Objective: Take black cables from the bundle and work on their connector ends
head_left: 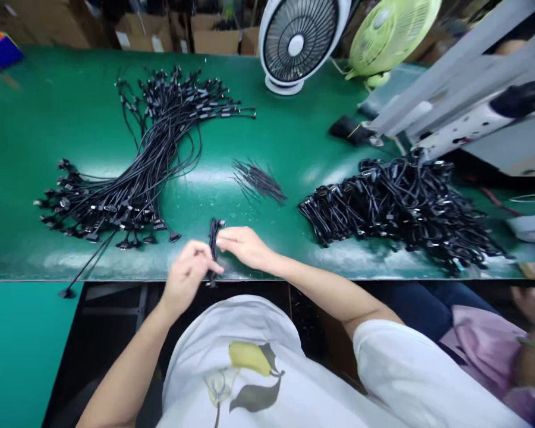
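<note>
Both my hands meet at the near edge of the green table (294, 148) and grip one folded black cable bundle (214, 233) that stands upright between them. My left hand (188, 272) pinches its lower part. My right hand (244, 245) closes its fingers on the upper part. A fan-shaped spread of loose black cables (138, 160) lies to the left. A small heap of black twist ties (258, 180) lies just beyond my hands. A big pile of bundled black cables (401, 208) sits to the right.
A white desk fan (296, 41) and a light green fan (390, 32) stand at the table's far edge, with cardboard boxes (214, 38) behind. A white machine frame (468, 101) juts in at the right. Another person in a pink top (494, 345) sits at lower right.
</note>
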`<state>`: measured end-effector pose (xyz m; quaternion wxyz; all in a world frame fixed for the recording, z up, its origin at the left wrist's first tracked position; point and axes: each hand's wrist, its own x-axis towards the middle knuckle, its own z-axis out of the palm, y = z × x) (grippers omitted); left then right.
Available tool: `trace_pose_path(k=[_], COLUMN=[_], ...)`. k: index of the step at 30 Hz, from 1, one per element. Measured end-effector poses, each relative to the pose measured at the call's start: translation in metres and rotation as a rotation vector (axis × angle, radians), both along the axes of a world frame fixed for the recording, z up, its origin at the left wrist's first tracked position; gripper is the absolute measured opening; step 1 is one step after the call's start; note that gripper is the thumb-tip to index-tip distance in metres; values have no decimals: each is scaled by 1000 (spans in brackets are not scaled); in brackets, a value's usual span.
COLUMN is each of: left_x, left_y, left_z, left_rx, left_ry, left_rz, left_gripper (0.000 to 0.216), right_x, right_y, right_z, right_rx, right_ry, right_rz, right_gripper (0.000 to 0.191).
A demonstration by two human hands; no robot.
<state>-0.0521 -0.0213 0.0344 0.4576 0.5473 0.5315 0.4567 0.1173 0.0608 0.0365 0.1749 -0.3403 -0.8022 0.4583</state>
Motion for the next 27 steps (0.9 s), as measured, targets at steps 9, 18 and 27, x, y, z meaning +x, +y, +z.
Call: trace_pose_path(k=[9,18,27], left_x=[12,2,16], left_y=[9,11,13], left_z=[-32,-29,-19], left_rx=[-358,-524,-464], left_ry=[-615,-794,-564], left_rz=[9,-70,-102], left_gripper=[51,68,72], right_x=[9,3,14], right_y=[-13,-12,-8], right_z=[10,6,-17], right_rx=[309,969,649], right_ry=[-19,-452,-421], right_rz=[91,-87,-43], right_gripper=[35,30,33])
